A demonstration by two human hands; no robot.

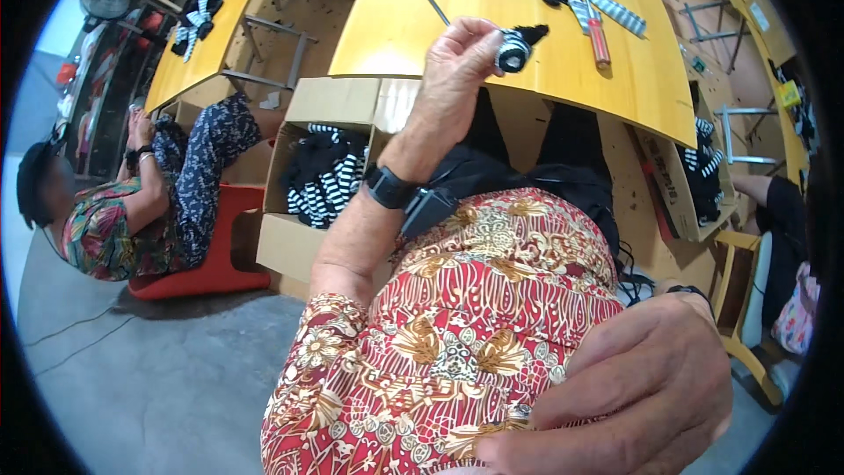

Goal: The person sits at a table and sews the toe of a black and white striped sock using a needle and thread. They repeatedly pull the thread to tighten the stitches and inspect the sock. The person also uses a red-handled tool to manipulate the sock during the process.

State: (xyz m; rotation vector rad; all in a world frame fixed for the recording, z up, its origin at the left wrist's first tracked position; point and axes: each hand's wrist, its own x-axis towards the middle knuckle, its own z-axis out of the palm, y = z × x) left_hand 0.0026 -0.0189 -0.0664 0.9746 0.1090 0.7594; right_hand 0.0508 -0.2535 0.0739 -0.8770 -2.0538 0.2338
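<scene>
My left hand (462, 53) is raised at the near edge of the yellow table (387, 26). Its thumb and fingers pinch a small rolled black-and-white striped knit piece (512, 54) with a black end. A thin dark hooked rod (431, 2) sticks out beyond the knuckles; whether the hand grips it or it lies on the table, I cannot tell. Close to the camera at lower right, my right hand (633, 387) hovers before my patterned shirt, fingers loosely bent and apart. Nothing shows in it, though its fingertips run near the lower edge.
A red-handled tool (599, 42) lies on the table beside a heap of striped knit pieces (615, 9). Open cardboard boxes with striped knits stand left (325, 176) and right (703, 167) of my legs. Someone sits on a red chair (202, 255) at left; another person is at far right.
</scene>
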